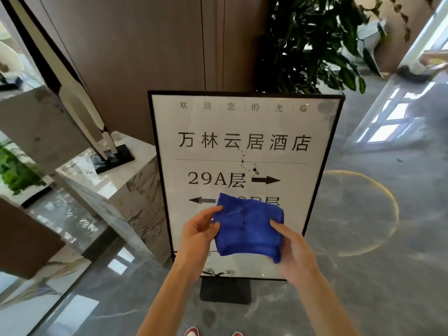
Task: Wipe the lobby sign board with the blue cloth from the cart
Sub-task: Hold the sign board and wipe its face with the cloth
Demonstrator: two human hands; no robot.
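Note:
The sign board (286, 122) stands upright straight ahead, white with a black frame, black lettering and two arrows. Dark specks mark its middle, around the thin line. A folded blue cloth (247, 226) is held in front of the board's lower half and hides part of the bottom line of text. My left hand (200, 230) pinches the cloth's left edge. My right hand (294, 248) grips its right side and lower corner. The cloth has a few dark spots. I cannot tell whether it touches the board.
The board's black base (225, 291) rests on a glossy grey marble floor (363, 275). A marble plinth (109, 187) with a tall sculpture (80, 103) stands at the left. A large leafy plant (312, 42) rises behind the board. My shoes (191, 332) show at the bottom edge.

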